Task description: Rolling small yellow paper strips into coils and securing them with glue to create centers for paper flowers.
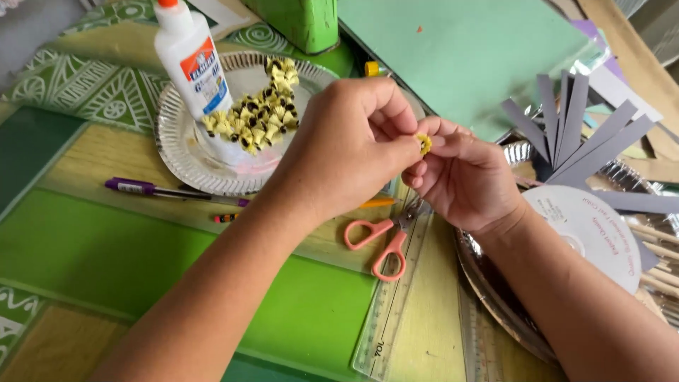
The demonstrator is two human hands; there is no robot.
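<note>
Your left hand [353, 141] and right hand [463, 177] met over the middle of the table, fingertips pressed together on one small yellow piece [424, 143]. Both hands pinched it: the left thumb and forefinger closed on its left edge, the right thumb and forefinger on its right. The piece sat clear of the table, held between the two grips; its detail was too small to make out.

Just below the grip lay scissors [382, 237] with pink handles, blades pointing up toward your right hand, resting partly on a clear ruler [389, 311]. Left of the grip stood a foil plate [177, 148] holding a heap of similar yellow-and-black pieces [262, 113], with a white glue bottle [191, 60] upright on its near-left part. Below that plate, well left of the grip, lay a purple pen [152, 189]. Right of the grip, beside your right wrist, lay a disc [587, 226], and above it a fan of grey paper strips [580, 134]. Beyond the grip lay a green sheet [467, 49].
</note>
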